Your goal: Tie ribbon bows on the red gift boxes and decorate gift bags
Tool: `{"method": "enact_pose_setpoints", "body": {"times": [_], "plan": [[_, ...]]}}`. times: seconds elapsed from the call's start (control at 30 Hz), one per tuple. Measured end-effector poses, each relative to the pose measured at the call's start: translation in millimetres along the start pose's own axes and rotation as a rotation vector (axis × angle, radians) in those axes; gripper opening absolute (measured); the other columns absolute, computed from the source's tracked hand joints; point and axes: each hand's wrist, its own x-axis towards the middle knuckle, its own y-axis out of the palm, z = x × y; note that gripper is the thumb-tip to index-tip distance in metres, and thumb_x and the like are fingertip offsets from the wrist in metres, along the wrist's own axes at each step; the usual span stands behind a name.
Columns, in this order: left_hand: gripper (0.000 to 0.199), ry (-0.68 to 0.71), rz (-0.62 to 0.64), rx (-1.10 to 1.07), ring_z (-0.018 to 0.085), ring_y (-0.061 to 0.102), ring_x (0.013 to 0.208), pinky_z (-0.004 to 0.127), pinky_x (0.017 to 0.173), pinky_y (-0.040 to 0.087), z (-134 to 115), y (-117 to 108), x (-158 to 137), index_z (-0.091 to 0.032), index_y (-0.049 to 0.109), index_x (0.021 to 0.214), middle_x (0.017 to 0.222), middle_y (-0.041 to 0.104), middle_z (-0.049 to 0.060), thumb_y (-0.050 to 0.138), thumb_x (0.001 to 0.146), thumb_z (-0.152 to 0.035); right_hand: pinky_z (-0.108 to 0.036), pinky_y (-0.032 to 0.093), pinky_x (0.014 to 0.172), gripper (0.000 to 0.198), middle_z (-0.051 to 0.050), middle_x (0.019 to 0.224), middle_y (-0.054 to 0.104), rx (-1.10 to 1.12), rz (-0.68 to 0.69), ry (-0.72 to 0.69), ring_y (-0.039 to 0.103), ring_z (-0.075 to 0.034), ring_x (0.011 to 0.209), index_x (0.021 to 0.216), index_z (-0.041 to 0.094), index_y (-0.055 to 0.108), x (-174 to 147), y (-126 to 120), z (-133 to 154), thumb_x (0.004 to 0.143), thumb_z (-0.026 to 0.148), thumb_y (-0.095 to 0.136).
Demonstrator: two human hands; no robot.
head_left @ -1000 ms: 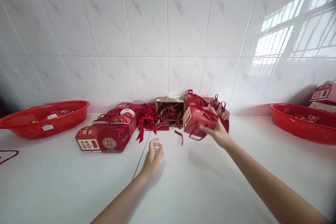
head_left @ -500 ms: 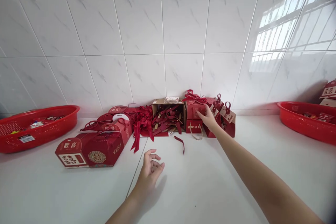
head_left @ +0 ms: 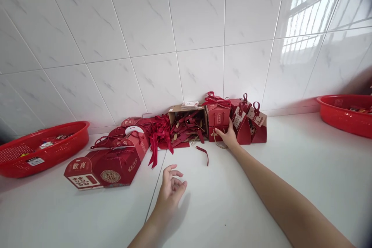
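Note:
My right hand (head_left: 229, 135) is at the two stacked red gift boxes near the wall. Its thumb lies across the front of the lower box (head_left: 213, 133), by the rope handle (head_left: 218, 143), and the fingers go round the right side, partly hidden. On top sits the upper red box (head_left: 217, 115), tied with a ribbon bow (head_left: 216, 100). My left hand (head_left: 172, 186) hovers over the white table with loosely curled fingers apart and nothing in them. Between the hands lies a loose dark red strap (head_left: 202, 154).
An open cardboard box (head_left: 188, 126) of red straps stands beside red ribbons (head_left: 159, 131). Larger red gift boxes (head_left: 107, 168) sit left; tagged small boxes (head_left: 257, 126) stand right. Red plastic baskets are at far left (head_left: 78, 133) and far right (head_left: 345, 118).
My right hand has moved down from the upper red box to the lower one. My left hand keeps its loose curl. The view has tilted and shifted slightly.

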Motion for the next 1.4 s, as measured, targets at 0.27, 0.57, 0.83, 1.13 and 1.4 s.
{"method": "enact_pose_setpoints", "body": {"times": [0.27, 0.57, 0.83, 1.13, 1.4], "plan": [[0.050, -0.004, -0.008, 0.005, 0.014, 0.054, 0.076, 0.036, 0.081, 0.045, -3, 1, -1, -0.028, 0.033, 0.118, 0.104, 0.050, 0.002, 0.060, 0.077, -0.035, -0.055, 0.016, 0.117, 0.101, -0.017, 0.159, 0.006, -0.198, -0.101, -0.163, 0.004, -0.031, 0.148, 0.153, 0.020, 0.005, -17, 10, 26, 0.078, 0.055, 0.062], [0.047, 0.035, -0.028, 0.043, 0.014, 0.054, 0.074, 0.033, 0.074, 0.043, 10, 2, 2, -0.028, 0.034, 0.121, 0.104, 0.053, 0.003, 0.057, 0.081, -0.034, -0.064, 0.033, 0.105, 0.093, -0.024, 0.154, 0.010, -0.366, -0.126, -0.114, 0.016, -0.042, 0.143, 0.152, 0.020, 0.013, -15, 30, 26, 0.081, 0.054, 0.062], [0.047, 0.025, -0.022, 0.059, 0.014, 0.054, 0.074, 0.032, 0.076, 0.044, 13, 0, 4, -0.028, 0.034, 0.123, 0.104, 0.052, 0.002, 0.057, 0.082, -0.036, -0.058, 0.037, 0.104, 0.082, -0.021, 0.150, 0.017, -0.401, -0.153, -0.116, 0.023, -0.039, 0.140, 0.150, 0.023, 0.018, -11, 27, 22, 0.084, 0.046, 0.059], [0.050, 0.015, -0.033, 0.059, 0.014, 0.055, 0.071, 0.033, 0.074, 0.044, 5, 3, 1, -0.027, 0.036, 0.120, 0.101, 0.055, 0.002, 0.062, 0.078, -0.034, -0.062, 0.040, 0.098, 0.097, -0.022, 0.147, 0.022, -0.407, -0.199, -0.094, 0.028, -0.044, 0.135, 0.150, 0.026, 0.018, -10, 29, 24, 0.074, 0.058, 0.068], [0.047, 0.014, -0.021, 0.068, 0.013, 0.054, 0.073, 0.031, 0.075, 0.044, 10, 1, 3, -0.028, 0.034, 0.122, 0.104, 0.053, 0.001, 0.057, 0.081, -0.036, -0.060, 0.037, 0.103, 0.086, -0.020, 0.148, 0.019, -0.407, -0.227, -0.086, 0.026, -0.042, 0.137, 0.149, 0.025, 0.018, -8, 25, 23, 0.079, 0.045, 0.064]]}}
